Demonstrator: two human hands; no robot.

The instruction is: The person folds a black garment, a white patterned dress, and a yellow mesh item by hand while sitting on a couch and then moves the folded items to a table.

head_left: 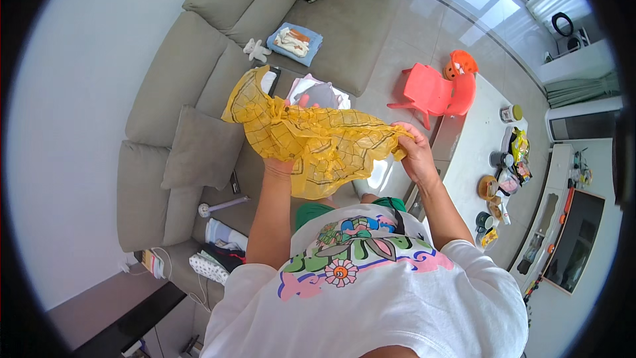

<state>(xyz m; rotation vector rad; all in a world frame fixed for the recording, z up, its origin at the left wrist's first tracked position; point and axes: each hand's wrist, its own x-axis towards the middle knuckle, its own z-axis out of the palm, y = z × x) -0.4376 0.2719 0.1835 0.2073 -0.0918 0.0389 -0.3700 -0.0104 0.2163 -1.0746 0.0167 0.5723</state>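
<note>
A sheer yellow garment (331, 149) with thin dark grid lines is stretched between my hands, crumpled and gathered in the middle. My right hand (416, 152) pinches its right end. My left hand (279, 167) is mostly hidden by the fabric, which bunches over it and hangs off to its left; pinkish fingertips seem to show above the cloth's upper edge. Just beyond the garment, a small stack of folded white and grey clothes (321, 95) lies on the sofa, partly covered from view.
A grey sofa (218, 83) curves along the left, with a cushion (199, 149), folded blue clothes (311, 52), a white plush toy (256, 50) and more clothes (225, 235). To the right are a red child's chair (427, 89) and a pale table (474, 159) bearing jars and snack packets.
</note>
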